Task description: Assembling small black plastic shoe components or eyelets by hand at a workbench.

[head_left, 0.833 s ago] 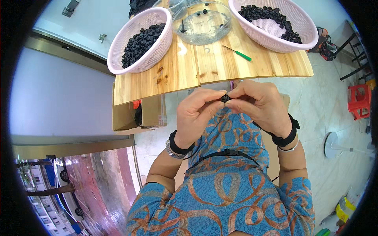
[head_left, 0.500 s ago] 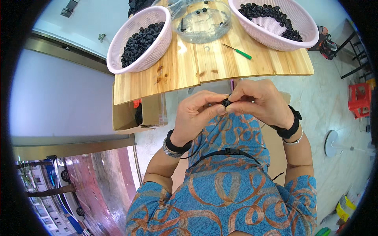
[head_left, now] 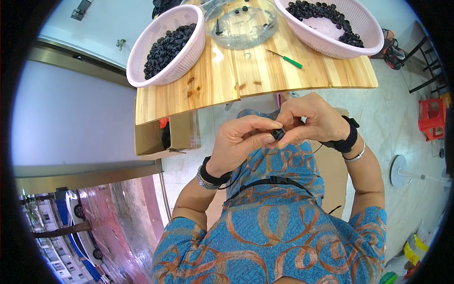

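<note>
A small round black part (head_left: 278, 134), seemingly plastic, is pinched between both my hands in front of the table edge, above my lap. My left hand (head_left: 240, 141) grips it with thumb and fingertips from the left. From the right, the thumb and fingers of my right hand (head_left: 312, 119) close on the same piece. Fingertips cover much of it, so its exact kind cannot be made out. Similar black parts fill a pink basket (head_left: 189, 59) at the table's left, and more lie in a second pink basket (head_left: 326, 43) at the right.
On the wooden table (head_left: 265, 78) lies a thin tool with a green handle (head_left: 292, 62). Behind it, a clear round tray (head_left: 236, 35) holds a few black pieces. An open cardboard box (head_left: 184, 135) stands below the table's left side; a red stool (head_left: 431, 118) is far right.
Both hands have shifted slightly right and nearer to me with the black part. My right hand has turned a little around it, and the right elbow has moved outward.
</note>
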A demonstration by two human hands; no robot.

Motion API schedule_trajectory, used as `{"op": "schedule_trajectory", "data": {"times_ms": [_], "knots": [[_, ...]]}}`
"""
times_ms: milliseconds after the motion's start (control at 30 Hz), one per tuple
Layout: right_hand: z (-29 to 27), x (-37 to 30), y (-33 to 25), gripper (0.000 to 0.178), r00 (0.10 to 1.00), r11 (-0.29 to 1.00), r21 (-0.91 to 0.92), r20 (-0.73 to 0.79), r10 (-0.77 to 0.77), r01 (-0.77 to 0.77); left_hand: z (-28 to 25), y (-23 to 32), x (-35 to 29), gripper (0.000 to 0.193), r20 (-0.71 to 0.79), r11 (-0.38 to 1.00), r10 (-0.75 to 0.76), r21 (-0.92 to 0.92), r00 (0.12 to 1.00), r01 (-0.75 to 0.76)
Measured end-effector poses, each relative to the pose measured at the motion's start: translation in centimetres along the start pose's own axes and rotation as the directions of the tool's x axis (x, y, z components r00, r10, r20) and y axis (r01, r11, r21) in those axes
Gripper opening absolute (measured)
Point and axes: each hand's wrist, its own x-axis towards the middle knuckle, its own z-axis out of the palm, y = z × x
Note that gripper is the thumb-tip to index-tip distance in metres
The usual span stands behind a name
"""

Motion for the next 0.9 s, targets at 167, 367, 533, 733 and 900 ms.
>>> {"op": "schedule_trajectory", "data": {"times_ms": [167, 367, 533, 733, 900], "knots": [[0.1, 0.2, 0.7, 0.031, 0.981, 0.974, -0.134, -0.038, -0.189, 0.183, 0.0, -0.1, 0.1, 0.023, 0.004, 0.998, 0.001, -0.055, 1.000, -0.001], [0.3, -0.1, 0.4, 0.026, 0.999, 0.988, 0.153, -0.034, -0.029, 0.034, -0.5, 2.3, 1.4, 0.028, 0.134, 0.924, 0.069, 0.366, 0.989, -0.114], [0.8, -0.1, -0.8, 0.022, 0.989, 0.932, 0.332, 0.008, 0.150, -0.144, -0.8, 2.3, 1.2, 0.028, 0.231, 0.700, 0.199, 0.646, 0.952, -0.303], [1.6, 0.4, 0.1, 0.018, 0.978, 0.866, 0.469, -0.024, 0.207, -0.172, -0.5, 0.6, 1.2, 0.021, 0.146, 0.598, 0.395, 0.709, 0.907, -0.374], [2.1, 1.2, 0.0, 0.017, 0.975, 0.774, 0.619, -0.056, 0.216, -0.136, -0.2, -0.2, 1.2, 0.019, 0.013, 0.571, 0.514, 0.741, 0.858, -0.353]]}}
